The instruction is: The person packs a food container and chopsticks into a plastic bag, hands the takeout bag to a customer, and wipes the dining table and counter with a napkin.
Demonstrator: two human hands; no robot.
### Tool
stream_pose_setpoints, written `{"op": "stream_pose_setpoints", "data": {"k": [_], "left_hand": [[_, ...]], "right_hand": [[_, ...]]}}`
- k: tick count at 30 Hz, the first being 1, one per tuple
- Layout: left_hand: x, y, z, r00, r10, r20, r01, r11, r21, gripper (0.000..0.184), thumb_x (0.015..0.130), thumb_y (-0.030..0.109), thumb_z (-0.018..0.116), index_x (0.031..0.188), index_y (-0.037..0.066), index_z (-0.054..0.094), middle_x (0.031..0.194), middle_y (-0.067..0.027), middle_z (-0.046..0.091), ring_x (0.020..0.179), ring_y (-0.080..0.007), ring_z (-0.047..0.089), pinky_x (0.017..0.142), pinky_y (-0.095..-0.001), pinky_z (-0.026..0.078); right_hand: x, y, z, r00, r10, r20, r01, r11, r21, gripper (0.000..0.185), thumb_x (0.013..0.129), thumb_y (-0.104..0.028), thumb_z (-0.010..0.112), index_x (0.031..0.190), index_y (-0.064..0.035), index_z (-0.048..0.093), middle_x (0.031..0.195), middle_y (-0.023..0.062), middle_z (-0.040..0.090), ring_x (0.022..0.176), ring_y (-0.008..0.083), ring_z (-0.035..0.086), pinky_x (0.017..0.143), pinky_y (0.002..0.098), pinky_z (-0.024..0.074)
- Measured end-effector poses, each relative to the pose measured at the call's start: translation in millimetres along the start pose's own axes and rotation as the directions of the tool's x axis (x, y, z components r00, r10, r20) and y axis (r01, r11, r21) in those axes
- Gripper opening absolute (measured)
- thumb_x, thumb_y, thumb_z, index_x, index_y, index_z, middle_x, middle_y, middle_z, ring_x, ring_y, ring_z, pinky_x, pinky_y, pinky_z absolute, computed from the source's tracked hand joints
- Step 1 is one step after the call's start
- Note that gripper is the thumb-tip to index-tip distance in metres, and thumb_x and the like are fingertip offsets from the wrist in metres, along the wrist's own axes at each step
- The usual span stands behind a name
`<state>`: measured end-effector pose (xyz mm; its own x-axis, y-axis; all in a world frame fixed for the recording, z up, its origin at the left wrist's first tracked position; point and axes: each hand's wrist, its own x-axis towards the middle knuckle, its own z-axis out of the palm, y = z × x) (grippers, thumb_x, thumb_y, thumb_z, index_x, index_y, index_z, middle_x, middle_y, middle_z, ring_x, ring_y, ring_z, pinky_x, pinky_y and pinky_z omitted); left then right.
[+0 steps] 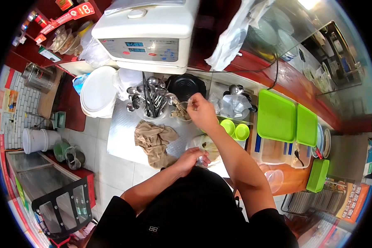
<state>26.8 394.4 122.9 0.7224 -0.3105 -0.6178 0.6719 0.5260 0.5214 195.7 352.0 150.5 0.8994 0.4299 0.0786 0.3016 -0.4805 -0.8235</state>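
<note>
A silvery table [122,136] is seen to spread out beneath a crumpled brown cloth [155,142]. Beyond the cloth, a large white machine [149,39] with a lit display panel is placed. Past the cloth and to its left, a white bucket [98,91] is covered with a pale lid. Well to the right of the cloth, a bright green tray [276,115] is rested beside a smaller green one. Directly beyond the cloth, a holder packed with spoons and dark chopsticks [151,97] is stood, and a black dish [187,87] is set farther off, to its right.

The right hand [203,112] is extended past the cloth, to its right, with its fingers bent at the container of brown pieces [180,112]; whether its grip is together or apart cannot be told. The left hand [191,160] is held just right of the cloth's near end, its fingers curled beside a clear plastic bag [209,145] with yellowish contents; whether its grip is clamped on the plastic cannot be told. Farther right of the cloth, small lime-green cups [241,132] are grouped.
</note>
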Motion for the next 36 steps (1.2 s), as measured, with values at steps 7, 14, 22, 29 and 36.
{"op": "stream_pose_setpoints", "data": {"k": [7, 14, 22, 29, 36], "left_hand": [[2.8, -7.5, -5.8, 0.998, 0.061, -0.019, -0.062, 0.997, -0.043, 0.025, 0.092, 0.018, 0.057, 0.104, -0.004, 0.060, 0.090, -0.0138, 0.065, 0.084, -0.0233, 0.064, 0.076, -0.0367, 0.051], [-1.5, -7.4, 6.1, 0.990, 0.111, -0.084, -0.122, 0.983, -0.135, 0.021, 0.092, 0.017, 0.057, 0.099, -0.002, 0.058, 0.090, -0.0135, 0.063, 0.079, -0.0231, 0.063, 0.072, -0.0353, 0.050], [-3.8, -11.3, 27.4, 0.977, 0.171, -0.126, -0.179, 0.982, -0.056, 0.015, 0.092, 0.016, 0.055, 0.095, 0.001, 0.056, 0.083, -0.0122, 0.063, 0.079, -0.0230, 0.060, 0.074, -0.0348, 0.047], [0.9, -21.3, 34.7, 0.962, 0.211, -0.175, -0.212, 0.977, 0.016, 0.018, 0.095, 0.019, 0.052, 0.098, 0.001, 0.054, 0.083, -0.0132, 0.064, 0.079, -0.0230, 0.062, 0.076, -0.0360, 0.049], [-2.9, -18.9, 35.7, 0.960, 0.207, -0.188, -0.212, 0.977, -0.006, 0.020, 0.096, 0.020, 0.049, 0.097, 0.000, 0.054, 0.084, -0.0142, 0.064, 0.078, -0.0239, 0.062, 0.077, -0.0357, 0.049]], "right_hand": [[-87.5, -22.6, -128.8, 0.856, -0.015, -0.517, 0.167, 0.954, 0.249, 0.023, 0.087, 0.003, 0.061, 0.107, -0.0033, 0.051, 0.092, 0.0088, 0.065, 0.084, 0.0162, 0.064, 0.076, 0.0283, 0.0516], [-252.0, 60.7, -203.1, 0.712, 0.299, -0.635, -0.071, 0.931, 0.359, 0.022, 0.090, 0.004, 0.059, 0.106, -0.0049, 0.045, 0.097, 0.0100, 0.063, 0.084, 0.0157, 0.061, 0.074, 0.0279, 0.0511], [-351.2, 174.3, -117.9, 0.205, 0.930, -0.305, 0.043, 0.303, 0.952, 0.014, 0.084, 0.002, 0.062, 0.091, -0.0043, 0.053, 0.079, 0.0077, 0.063, 0.070, 0.0153, 0.062, 0.064, 0.0266, 0.0534], [-349.0, 232.9, -52.0, 0.323, 0.931, -0.170, -0.501, 0.320, 0.804, 0.015, 0.084, -0.014, 0.069, 0.084, -0.0003, 0.063, 0.077, 0.0050, 0.062, 0.073, 0.0168, 0.061, 0.068, 0.0246, 0.0474], [-289.2, 144.1, -99.0, 0.583, 0.707, -0.400, -0.493, 0.699, 0.517, 0.040, 0.088, -0.032, 0.065, 0.104, 0.0053, 0.064, 0.095, 0.0194, 0.068, 0.089, 0.0251, 0.064, 0.080, 0.0352, 0.0485]]}}
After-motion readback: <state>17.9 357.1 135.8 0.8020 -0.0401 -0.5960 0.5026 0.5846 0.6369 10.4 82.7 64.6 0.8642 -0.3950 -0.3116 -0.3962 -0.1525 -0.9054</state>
